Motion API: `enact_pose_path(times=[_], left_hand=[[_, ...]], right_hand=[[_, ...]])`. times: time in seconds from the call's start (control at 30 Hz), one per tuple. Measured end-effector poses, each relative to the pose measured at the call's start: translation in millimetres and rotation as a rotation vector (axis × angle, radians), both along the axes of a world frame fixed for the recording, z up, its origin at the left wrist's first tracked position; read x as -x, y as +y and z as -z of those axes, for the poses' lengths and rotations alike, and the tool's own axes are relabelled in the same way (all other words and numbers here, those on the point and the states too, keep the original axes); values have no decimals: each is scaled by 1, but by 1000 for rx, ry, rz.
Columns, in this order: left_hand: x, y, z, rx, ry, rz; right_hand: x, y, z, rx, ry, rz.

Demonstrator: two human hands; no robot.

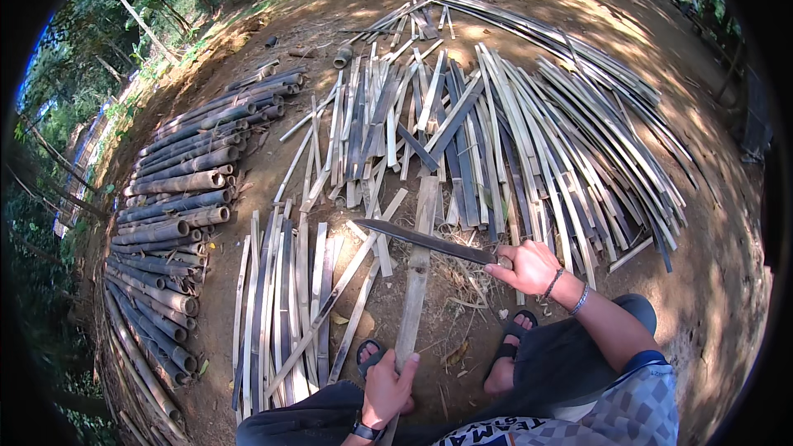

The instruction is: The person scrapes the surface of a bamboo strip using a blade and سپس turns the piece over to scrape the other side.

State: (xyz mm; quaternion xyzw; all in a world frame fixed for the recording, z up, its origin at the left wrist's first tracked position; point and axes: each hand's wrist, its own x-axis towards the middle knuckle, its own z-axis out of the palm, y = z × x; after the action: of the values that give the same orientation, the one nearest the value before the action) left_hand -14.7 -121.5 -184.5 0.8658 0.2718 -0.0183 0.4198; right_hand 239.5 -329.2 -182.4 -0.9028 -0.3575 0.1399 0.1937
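Note:
My left hand point(387, 390) is closed around the near end of a split bamboo strip point(415, 281), which runs away from me between my feet. In my right hand point(529, 268) is the handle of a machete point(429, 242). Its long dark blade points left and lies across the strip's upper part, seemingly touching it; the exact contact is hard to tell. A watch point(366, 429) is on my left wrist, and bracelets circle the right one.
Split bamboo strips point(285, 306) lie close on the left, with a large pile point(537, 140) ahead and right. Round bamboo poles point(178, 230) are stacked at the far left. Shavings point(469, 285) litter the dirt by my sandalled right foot point(502, 367).

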Motion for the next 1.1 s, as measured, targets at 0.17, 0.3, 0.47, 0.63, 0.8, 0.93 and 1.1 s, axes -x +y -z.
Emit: enact_pose_path(times=[0.17,0.3,0.47,0.63,0.8,0.93,1.1], left_hand=[[7,7,19,281,-58,54],[5,11,5,759,10,-49],[4,5,6,921,6,3],[7,11,6,1072,-16,32],[8,7,11,1167,-6,37],[10,8,15,1145,10,77],[11,7,14,1213,-7,60]], right_hand=[[-1,4,9,-150,84,181],[12,2,3,-120,6,12],[-6,1,8,-197,39,209],[1,-4,0,-223,-42,110],[-14,-4,-3,-222,-31,206],[-13,-9,-1,-268,-6,225],[-18,-13,-5,-182,-115,132]])
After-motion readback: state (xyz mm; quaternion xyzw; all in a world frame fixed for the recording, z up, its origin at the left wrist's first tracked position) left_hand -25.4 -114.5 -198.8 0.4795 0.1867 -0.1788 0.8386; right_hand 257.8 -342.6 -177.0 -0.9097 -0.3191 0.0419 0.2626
